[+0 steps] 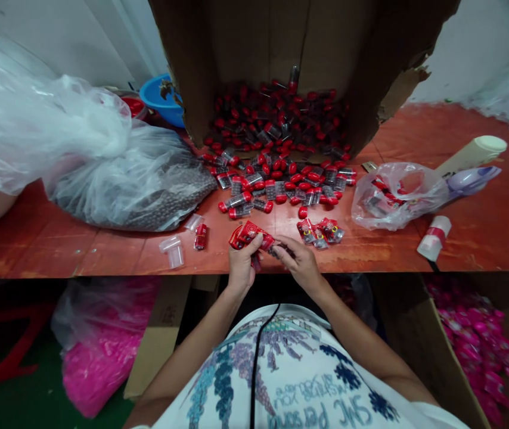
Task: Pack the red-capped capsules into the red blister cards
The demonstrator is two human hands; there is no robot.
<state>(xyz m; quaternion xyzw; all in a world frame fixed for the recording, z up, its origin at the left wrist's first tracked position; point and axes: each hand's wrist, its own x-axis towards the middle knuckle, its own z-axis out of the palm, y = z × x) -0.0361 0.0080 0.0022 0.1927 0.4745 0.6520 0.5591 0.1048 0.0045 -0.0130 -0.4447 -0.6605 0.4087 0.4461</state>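
Near the table's front edge, my left hand [242,266] is closed around several red printed wrappers [254,232], its thumb on top. My right hand [300,262] pinches the right end of the wrappers with thumb and fingertips. Whether a small part sits between those fingertips is too small to tell. Just right of my hands lie a few flat red-and-clear packets [320,232]. Beyond them spreads a pile of small clear tubes with red caps [281,179], with dark contents. A red tube [201,236] and clear empty tubes [174,251] lie to the left.
An open cardboard box [371,71] on its side holds more red-capped tubes. A plastic bag of dark beads [133,185] and a blue basin [163,98] are at left. At right are a clear bag [397,196] and a white roll [434,237]. Pink goods [102,357] sit below the table.
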